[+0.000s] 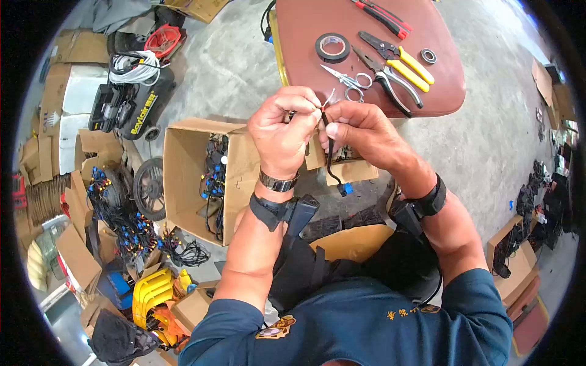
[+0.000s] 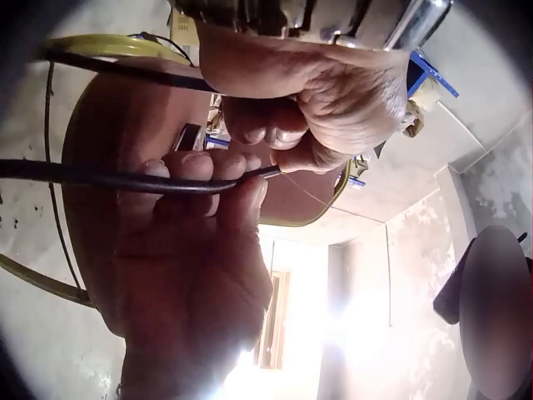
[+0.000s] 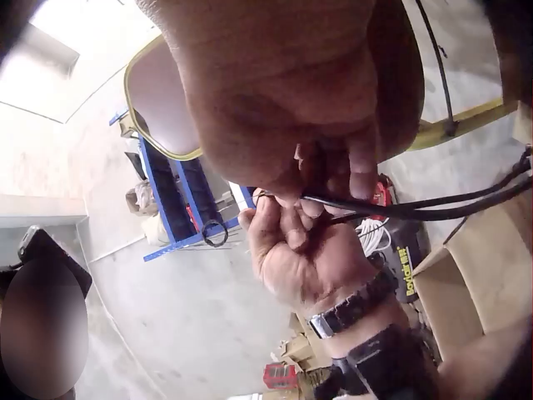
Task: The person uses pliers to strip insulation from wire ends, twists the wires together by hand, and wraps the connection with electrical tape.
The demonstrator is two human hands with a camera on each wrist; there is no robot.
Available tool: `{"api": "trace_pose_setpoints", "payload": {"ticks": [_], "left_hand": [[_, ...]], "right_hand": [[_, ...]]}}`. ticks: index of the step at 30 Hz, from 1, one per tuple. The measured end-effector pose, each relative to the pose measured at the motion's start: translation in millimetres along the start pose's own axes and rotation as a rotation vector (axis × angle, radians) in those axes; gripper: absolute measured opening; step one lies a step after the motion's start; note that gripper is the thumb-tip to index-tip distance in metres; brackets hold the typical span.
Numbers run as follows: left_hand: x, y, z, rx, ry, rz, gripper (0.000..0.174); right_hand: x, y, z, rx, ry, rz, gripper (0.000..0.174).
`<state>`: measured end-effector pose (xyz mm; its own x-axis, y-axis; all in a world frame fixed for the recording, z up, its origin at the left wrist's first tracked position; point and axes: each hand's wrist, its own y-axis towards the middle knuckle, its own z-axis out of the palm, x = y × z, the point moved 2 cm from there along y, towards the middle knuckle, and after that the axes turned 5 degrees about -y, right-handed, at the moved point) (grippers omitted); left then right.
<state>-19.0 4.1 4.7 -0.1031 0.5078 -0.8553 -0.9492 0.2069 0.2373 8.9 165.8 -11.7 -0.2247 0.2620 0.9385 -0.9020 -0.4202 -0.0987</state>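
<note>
My right hand (image 1: 366,131) grips a black cable (image 1: 330,155) close to its end, with the thumb laid along it. From there the cable hangs down to a blue connector (image 1: 346,189). Right beside it, my left hand (image 1: 284,125) pinches thin wire at the cable's tip between thumb and fingers. Pale wire ends (image 1: 330,96) stick up above the fingertips. In the left wrist view, the cable (image 2: 83,173) crosses the right fingers, and a second black cable (image 2: 133,71) runs to the left hand. The fingers partly hide the meeting point.
On the brown padded top (image 1: 305,36) lie black tape (image 1: 332,47), scissors (image 1: 348,77), pliers (image 1: 390,82), yellow-handled wire strippers (image 1: 400,58), a red-handled tool (image 1: 387,18) and a bearing (image 1: 428,56). An open carton (image 1: 189,177) with wiring stands at left. More wiring bundles (image 1: 131,226) lie beyond.
</note>
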Motion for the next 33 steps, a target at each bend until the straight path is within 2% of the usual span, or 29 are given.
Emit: {"api": "trace_pose_setpoints", "payload": {"ticks": [2, 5, 14, 20, 23, 26, 33], "left_hand": [[-2.5, 1.3, 5.3, -0.008, 0.021, 0.002, 0.023], [-3.2, 5.8, 7.8, 0.062, 0.257, 0.159, 0.020], [-6.2, 4.8, 14.1, 0.131, 0.374, 0.221, 0.015], [-7.7, 2.9, 18.5, 0.145, 0.375, 0.198, 0.016], [-7.6, 0.5, 17.7, 0.079, 0.324, 0.127, 0.019], [-1.0, -2.1, 11.3, 0.079, 0.286, 0.100, 0.023], [5.8, -6.8, 5.9, -0.062, 0.188, -0.008, 0.027]], "right_hand": [[-0.6, 0.2, 0.1, 0.005, 0.031, 0.008, 0.014], [4.1, 0.3, -2.2, -0.023, -0.007, 0.061, 0.014], [13.5, -4.3, -11.2, 0.045, -0.016, 0.119, 0.016], [10.9, -6.1, -14.2, 0.069, 0.017, 0.134, 0.017], [2.6, -3.6, -16.6, 0.068, 0.038, 0.086, 0.016], [-3.5, -2.5, -17.0, 0.020, 0.041, 0.084, 0.016], [-6.1, 0.8, -14.6, -0.070, -0.080, 0.058, 0.016]]}}
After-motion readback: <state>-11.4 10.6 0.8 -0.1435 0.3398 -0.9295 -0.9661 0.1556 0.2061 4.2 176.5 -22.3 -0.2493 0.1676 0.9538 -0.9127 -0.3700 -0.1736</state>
